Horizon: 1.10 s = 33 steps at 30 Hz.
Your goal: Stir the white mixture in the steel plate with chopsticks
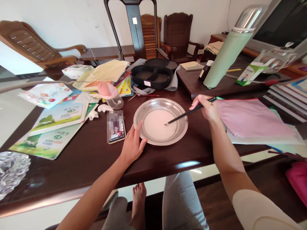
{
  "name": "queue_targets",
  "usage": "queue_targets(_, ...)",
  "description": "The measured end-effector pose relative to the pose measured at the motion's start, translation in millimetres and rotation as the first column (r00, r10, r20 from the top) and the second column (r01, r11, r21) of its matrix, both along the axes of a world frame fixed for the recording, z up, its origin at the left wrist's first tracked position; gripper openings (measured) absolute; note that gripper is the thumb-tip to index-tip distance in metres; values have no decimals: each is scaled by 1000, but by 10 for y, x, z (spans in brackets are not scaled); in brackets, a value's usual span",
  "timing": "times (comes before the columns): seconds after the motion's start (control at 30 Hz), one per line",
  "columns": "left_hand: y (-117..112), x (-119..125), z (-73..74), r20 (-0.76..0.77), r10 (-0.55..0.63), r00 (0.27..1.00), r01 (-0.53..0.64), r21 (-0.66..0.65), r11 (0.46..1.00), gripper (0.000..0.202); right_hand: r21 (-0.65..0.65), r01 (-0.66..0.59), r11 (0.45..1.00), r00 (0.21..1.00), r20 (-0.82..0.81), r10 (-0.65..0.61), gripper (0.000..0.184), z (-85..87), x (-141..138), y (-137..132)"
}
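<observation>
A shallow round metal dish (178, 135) sits on the dark table with milky white liquid (155, 126) in it. My left hand (131, 145) holds the dish's near left rim, its thumb and index finger against the edge. In my right hand (206, 107) is a pair of black chopsticks (187, 113), fingers closed around the upper end. Their tips reach down into the liquid near the middle of the dish. Left of my left hand lies a phone (116, 126) with its screen lit.
Crumpled tissues (104, 108) and a pink-lidded cup (110, 95) stand behind the phone. Booklets (57, 127) cover the left side. A black case (152, 75) lies beyond the dish. On the right are a green thermos (227, 57), a pink folder (242, 118) and stacked books (287, 99).
</observation>
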<state>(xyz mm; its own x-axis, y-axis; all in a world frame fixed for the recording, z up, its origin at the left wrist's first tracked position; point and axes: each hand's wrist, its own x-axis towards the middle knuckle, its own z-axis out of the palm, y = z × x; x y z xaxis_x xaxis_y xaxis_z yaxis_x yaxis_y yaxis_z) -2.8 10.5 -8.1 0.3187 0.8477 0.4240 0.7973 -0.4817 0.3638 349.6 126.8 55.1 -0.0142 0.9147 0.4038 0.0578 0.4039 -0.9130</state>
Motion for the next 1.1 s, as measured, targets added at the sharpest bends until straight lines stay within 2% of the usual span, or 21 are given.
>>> queue_targets(0.13, 3, -1, -6, 8, -2, 1000, 2, -2, 1000, 69, -55, -216, 975, 972, 83, 220, 41, 16, -78, -52)
queue_targets(0.2, 4, 0, -13, 17, -4, 1000, 4, 5, 1000, 70, -68, -265, 962, 950, 155, 272, 39, 53, -146, -90)
queue_targets(0.3, 5, 0, -22, 16, 2, 1000, -2, 5, 1000, 70, -17, -173, 985, 963, 209, 173, 41, 81, -169, -95)
queue_targets(0.43, 5, -4, -21, -4, 10, 1000, -10, -11, 1000, 71, 2, 23, 1000, 997, 69, -23, 43, 23, -64, -26)
queue_targets(0.53, 3, -6, -10, -6, 6, 1000, -6, -12, 1000, 70, -20, -31, 999, 1000, 2, 31, 43, -12, -35, -15)
queue_targets(0.63, 2, -3, 0, -2, 1, 1000, -1, -10, 1000, 70, -60, -182, 981, 980, 71, 187, 41, 22, -111, -68)
queue_targets(0.7, 2, -2, 1, 3, -2, 1000, 2, -7, 1000, 70, -64, -230, 971, 962, 137, 237, 40, 66, -173, -106)
queue_targets(0.77, 3, -3, -3, 6, -4, 1000, 4, -4, 1000, 69, -29, -200, 979, 961, 189, 202, 40, 98, -196, -115)
queue_targets(0.83, 4, -6, -9, 5, 1, 1000, -1, -3, 1000, 69, 13, -108, 994, 976, 189, 104, 40, 96, -166, -92)
queue_targets(0.93, 4, -10, -11, -5, 1, 1000, -1, -9, 1000, 70, 26, 17, 1000, 998, 68, -18, 43, 42, -76, -33)
queue_targets(1.0, 3, -9, -6, -6, -4, 1000, 4, -11, 1000, 70, 9, 11, 1000, 1000, -9, -11, 45, 9, -45, -17)
queue_targets(1.1, 0, -6, 3, 2, -3, 1000, 3, -14, 1000, 69, -56, -122, 991, 992, 22, 124, 44, 14, -88, -56)
